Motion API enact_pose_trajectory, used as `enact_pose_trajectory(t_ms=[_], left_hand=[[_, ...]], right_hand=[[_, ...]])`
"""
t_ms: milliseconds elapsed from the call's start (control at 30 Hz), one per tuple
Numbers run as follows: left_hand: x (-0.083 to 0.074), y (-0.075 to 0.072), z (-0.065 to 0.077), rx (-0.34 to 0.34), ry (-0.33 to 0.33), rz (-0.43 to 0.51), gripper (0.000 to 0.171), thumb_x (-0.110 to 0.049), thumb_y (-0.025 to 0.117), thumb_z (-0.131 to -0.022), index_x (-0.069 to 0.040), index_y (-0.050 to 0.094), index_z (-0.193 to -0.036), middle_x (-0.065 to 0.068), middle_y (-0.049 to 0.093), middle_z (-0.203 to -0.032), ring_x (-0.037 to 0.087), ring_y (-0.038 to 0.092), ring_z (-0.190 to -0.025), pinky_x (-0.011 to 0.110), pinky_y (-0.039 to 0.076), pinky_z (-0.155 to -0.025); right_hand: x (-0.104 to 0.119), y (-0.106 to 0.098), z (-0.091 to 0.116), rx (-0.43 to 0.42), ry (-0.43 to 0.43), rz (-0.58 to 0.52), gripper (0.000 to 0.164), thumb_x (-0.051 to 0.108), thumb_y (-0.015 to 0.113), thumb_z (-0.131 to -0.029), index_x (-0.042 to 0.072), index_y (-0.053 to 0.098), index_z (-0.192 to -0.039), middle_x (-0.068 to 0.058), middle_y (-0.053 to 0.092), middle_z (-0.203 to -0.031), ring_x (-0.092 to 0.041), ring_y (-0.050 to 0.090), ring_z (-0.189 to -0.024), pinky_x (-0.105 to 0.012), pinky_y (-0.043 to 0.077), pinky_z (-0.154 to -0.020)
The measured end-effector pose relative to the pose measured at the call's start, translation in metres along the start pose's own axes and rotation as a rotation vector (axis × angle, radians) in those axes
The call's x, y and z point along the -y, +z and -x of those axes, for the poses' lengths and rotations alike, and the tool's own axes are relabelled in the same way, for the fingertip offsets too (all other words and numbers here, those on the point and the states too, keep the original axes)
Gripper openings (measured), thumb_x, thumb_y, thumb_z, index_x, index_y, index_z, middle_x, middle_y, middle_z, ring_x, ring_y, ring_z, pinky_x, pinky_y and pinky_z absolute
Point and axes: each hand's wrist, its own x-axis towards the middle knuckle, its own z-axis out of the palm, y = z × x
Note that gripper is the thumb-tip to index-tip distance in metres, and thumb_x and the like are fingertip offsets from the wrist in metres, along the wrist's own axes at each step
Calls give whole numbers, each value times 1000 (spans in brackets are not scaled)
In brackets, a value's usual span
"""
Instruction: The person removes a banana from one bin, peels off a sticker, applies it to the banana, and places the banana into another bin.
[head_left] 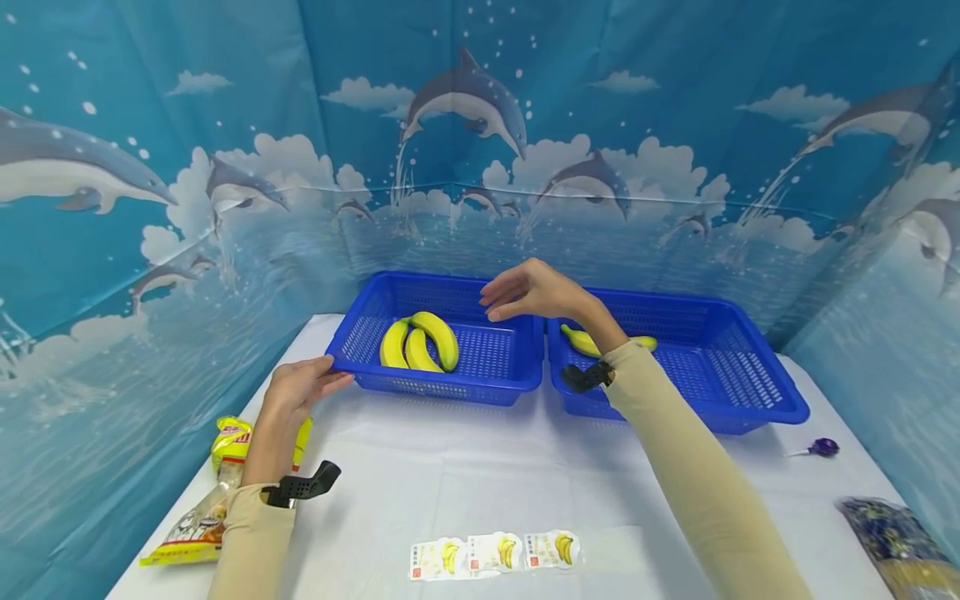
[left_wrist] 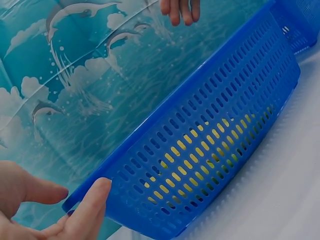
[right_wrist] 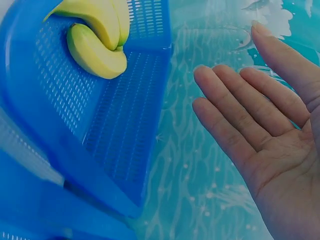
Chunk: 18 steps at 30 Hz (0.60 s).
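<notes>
My left hand (head_left: 296, 385) holds the near left corner of the left blue basket (head_left: 450, 385), thumb by the rim and fingers below it. In the left wrist view the thumb (left_wrist: 42, 191) and fingers (left_wrist: 90, 207) lie on either side of that corner. Three yellow bananas (head_left: 442, 337) lie inside this basket. Over its right end hovers my right hand (head_left: 534, 287), holding nothing; the right wrist view shows its palm (right_wrist: 285, 160) with fingers extended. A banana (head_left: 643, 342) lies in the right blue basket (head_left: 761, 367), partly hidden behind my right forearm.
Yellow snack packages (head_left: 197, 525) lie beside my left forearm. Several banana-picture cards (head_left: 495, 553) form a row at the table's front. At the right are a purple lollipop (head_left: 823, 447) and a dark-patterned package (head_left: 896, 537). A dolphin-print curtain (head_left: 465, 225) stands behind the baskets.
</notes>
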Motion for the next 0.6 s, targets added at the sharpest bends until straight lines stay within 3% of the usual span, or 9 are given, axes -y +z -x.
enact_pose_trajectory(t_ms=[167,300,600], left_hand=[[0,-3,-2,-10,-18,42,58,-12,54,-113,11,33,-162,7,73,-85,15,78,-75,34,64,-89],[0,-4,-3,-20,-13,58,57,-12,55,-113,11,35,-162,4,72,-83,14,78,-75,38,61,-97],[4,-1,-8,-67,-27,93,56,-9,59,-111,9,40,-160,23,62,-134,13,76,-81,40,54,-108]], right_hand=[[-1,6,-12,4,12,-14,43,9,83,-96,-4,71,-135,-20,76,-128,-32,76,-114,-44,62,-99],[-3,10,-22,14,18,-30,43,8,83,-96,-4,71,-136,-22,75,-129,-32,77,-113,-43,63,-98],[-13,22,-42,47,62,-66,43,6,82,-96,-5,70,-136,-21,74,-131,-32,75,-116,-43,63,-98]])
